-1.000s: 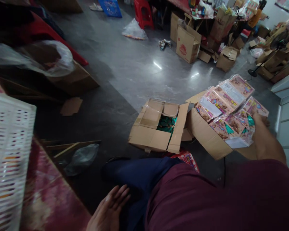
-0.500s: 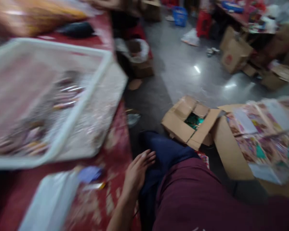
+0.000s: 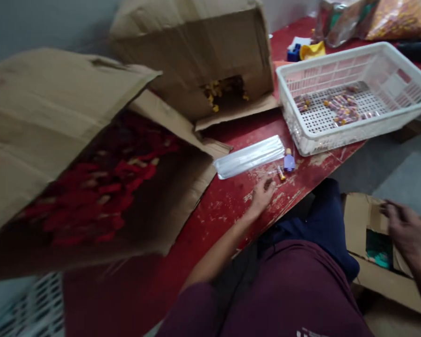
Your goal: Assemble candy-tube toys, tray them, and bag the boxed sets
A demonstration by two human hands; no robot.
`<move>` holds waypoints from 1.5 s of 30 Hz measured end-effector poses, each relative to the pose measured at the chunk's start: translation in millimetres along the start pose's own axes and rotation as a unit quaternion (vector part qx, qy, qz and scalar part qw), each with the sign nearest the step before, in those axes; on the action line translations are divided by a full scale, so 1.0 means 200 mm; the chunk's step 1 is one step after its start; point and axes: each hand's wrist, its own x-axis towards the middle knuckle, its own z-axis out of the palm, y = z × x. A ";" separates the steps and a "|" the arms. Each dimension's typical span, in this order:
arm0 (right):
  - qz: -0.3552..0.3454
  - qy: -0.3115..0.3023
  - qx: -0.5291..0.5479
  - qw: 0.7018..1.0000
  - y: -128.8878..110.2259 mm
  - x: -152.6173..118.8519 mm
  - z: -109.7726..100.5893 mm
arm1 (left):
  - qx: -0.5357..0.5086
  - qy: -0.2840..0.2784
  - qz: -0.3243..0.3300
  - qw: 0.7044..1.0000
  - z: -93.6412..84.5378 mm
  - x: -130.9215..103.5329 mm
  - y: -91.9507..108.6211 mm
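My left hand (image 3: 262,195) is over the red table (image 3: 214,220) with its fingers curled in. A small dark patch shows between thumb and fingers; what it is I cannot make out. Just beyond lie a small tube with a yellow end (image 3: 281,172), a purple piece with a tan top (image 3: 289,160) and a stack of clear plastic sleeves (image 3: 250,157). My right hand (image 3: 407,229) hovers over an open cardboard box (image 3: 358,215) with green pieces (image 3: 381,257) inside. Its fingers are bent together, and anything within them is hidden.
A large carton with red pieces (image 3: 101,192) lies open at left. Behind it stands a carton with yellow pieces (image 3: 217,91) showing through its opening. A white plastic basket (image 3: 351,131) holds several small wrapped items. A bag of yellow-orange pieces (image 3: 400,21) lies at back right.
The view has swung left, bringing the cartons into sight. My left hand has gone from beside my leg to over the table, fingers now curled. My right hand has come into view.
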 end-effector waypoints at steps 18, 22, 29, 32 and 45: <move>-0.177 -0.128 0.083 0.972 -0.38 -0.08 0.79 | 0.440 0.238 0.000 0.866 -0.78 -0.10 -0.61; -0.137 -0.085 0.102 0.982 -0.04 -0.27 0.73 | 0.430 0.207 0.001 0.879 -0.59 -0.18 -0.53; -0.286 -0.156 0.188 0.927 0.04 -0.27 1.11 | 0.494 0.346 0.212 0.769 -0.88 -0.02 0.20; -0.372 -0.178 0.212 0.886 -0.15 -0.28 1.13 | 0.502 0.430 0.225 0.716 -1.18 0.05 0.66; -0.493 -0.295 0.186 0.798 -0.34 -0.33 1.20 | 0.400 0.509 -0.175 0.742 -0.86 -1.25 -0.37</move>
